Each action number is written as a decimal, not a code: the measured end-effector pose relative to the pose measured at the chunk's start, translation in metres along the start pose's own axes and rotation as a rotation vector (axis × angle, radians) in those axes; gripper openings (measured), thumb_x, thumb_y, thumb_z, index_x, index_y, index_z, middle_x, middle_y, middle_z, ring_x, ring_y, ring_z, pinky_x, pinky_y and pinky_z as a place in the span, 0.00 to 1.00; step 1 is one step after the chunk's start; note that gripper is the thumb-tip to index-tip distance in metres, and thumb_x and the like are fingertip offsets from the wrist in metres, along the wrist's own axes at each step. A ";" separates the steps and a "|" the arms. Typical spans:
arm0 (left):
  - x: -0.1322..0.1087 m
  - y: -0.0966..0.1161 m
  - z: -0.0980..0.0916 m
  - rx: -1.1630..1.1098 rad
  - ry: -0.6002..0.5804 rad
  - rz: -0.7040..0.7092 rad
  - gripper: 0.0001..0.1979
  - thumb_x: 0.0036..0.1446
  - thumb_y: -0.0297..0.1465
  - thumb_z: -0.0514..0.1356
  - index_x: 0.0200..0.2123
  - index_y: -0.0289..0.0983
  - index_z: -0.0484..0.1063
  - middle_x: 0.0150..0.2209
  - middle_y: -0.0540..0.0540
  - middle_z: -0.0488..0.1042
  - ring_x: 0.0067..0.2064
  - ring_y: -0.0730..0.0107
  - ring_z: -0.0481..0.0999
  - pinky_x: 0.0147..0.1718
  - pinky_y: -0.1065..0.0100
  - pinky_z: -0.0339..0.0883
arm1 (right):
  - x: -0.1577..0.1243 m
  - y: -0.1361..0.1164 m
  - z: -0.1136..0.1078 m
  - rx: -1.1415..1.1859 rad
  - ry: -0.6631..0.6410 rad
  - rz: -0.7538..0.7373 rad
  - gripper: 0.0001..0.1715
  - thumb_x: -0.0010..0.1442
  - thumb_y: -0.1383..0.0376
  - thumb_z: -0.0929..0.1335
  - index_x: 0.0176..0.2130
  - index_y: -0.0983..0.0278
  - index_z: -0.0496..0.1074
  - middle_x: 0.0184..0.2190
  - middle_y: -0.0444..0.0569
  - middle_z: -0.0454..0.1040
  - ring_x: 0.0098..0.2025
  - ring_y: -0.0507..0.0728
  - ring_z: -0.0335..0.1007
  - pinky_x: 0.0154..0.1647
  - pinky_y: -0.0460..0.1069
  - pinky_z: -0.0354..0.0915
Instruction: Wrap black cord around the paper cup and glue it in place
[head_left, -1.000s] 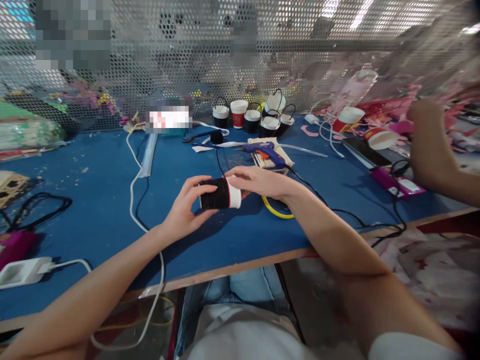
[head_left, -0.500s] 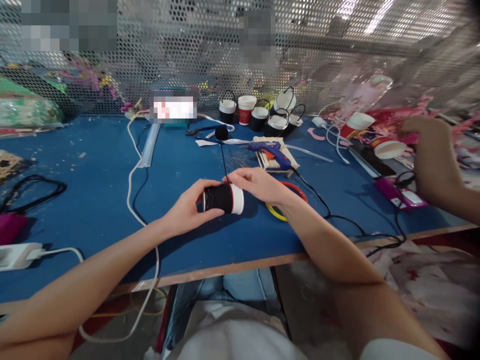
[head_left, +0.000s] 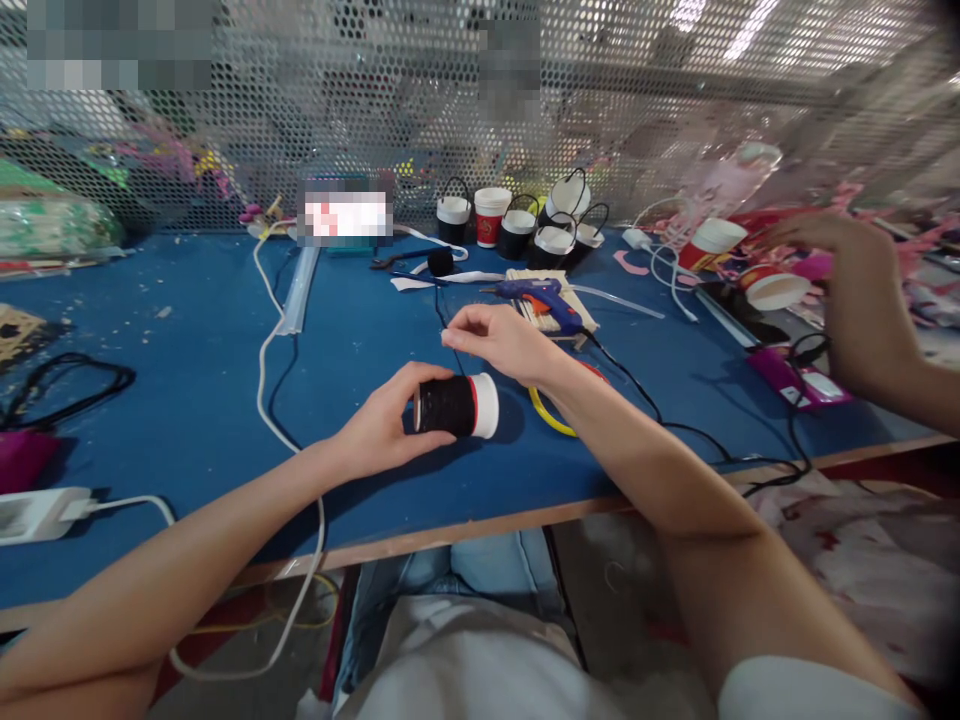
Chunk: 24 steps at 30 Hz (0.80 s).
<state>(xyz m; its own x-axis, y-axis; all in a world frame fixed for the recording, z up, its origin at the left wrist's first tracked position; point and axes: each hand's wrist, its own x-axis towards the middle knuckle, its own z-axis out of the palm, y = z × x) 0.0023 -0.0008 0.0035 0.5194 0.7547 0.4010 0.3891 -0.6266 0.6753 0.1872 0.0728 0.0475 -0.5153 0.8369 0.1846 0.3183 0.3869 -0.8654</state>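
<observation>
My left hand (head_left: 397,415) is wrapped round a paper cup (head_left: 448,408) lying on its side. Black cord covers most of the cup; a red band and the white rim end show at its right. Above the cup, my right hand (head_left: 499,340) pinches the black cord (head_left: 439,305), which runs from the cup back to a small black ball of cord (head_left: 441,262). Under my right forearm, a yellow ring (head_left: 551,412) is partly hidden. A blue glue gun (head_left: 551,300) rests on a stack of pale sticks beyond my right hand.
Several cups with black handles (head_left: 517,235) and a red cup (head_left: 489,218) stand by the perforated metal screen (head_left: 337,130). A white cable (head_left: 262,380) crosses the blue table (head_left: 187,370). At right, another person's arm (head_left: 874,300) reaches over pink material.
My right hand has lifted off the cup and moved slightly up with the cord. The cup, in my left hand, has shifted a little right and turned.
</observation>
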 end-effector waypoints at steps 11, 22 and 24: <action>0.002 0.007 -0.005 0.138 -0.117 0.001 0.26 0.52 0.37 0.61 0.53 0.38 0.60 0.49 0.40 0.66 0.51 0.59 0.68 0.50 0.58 0.64 | 0.008 0.001 -0.013 -0.355 0.004 0.026 0.19 0.58 0.55 0.61 0.27 0.66 0.69 0.21 0.45 0.70 0.22 0.49 0.64 0.27 0.46 0.58; 0.004 -0.001 -0.006 0.162 -0.005 -0.096 0.27 0.49 0.36 0.63 0.52 0.38 0.61 0.49 0.41 0.66 0.51 0.59 0.67 0.51 0.56 0.63 | -0.013 0.050 -0.105 -0.885 0.173 0.349 0.12 0.49 0.58 0.67 0.26 0.65 0.68 0.19 0.46 0.65 0.22 0.51 0.58 0.24 0.48 0.51; 0.004 -0.001 -0.005 0.162 -0.003 -0.101 0.27 0.50 0.36 0.63 0.53 0.38 0.60 0.50 0.41 0.66 0.51 0.59 0.67 0.51 0.56 0.63 | -0.011 0.056 -0.101 -0.863 0.218 0.352 0.07 0.48 0.62 0.67 0.25 0.65 0.68 0.18 0.45 0.64 0.22 0.51 0.58 0.24 0.48 0.51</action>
<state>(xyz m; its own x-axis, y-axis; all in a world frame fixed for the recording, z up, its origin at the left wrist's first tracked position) -0.0002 0.0042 0.0077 0.4738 0.8150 0.3337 0.5569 -0.5708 0.6034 0.2912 0.1242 0.0444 -0.1466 0.9796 0.1373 0.9483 0.1787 -0.2623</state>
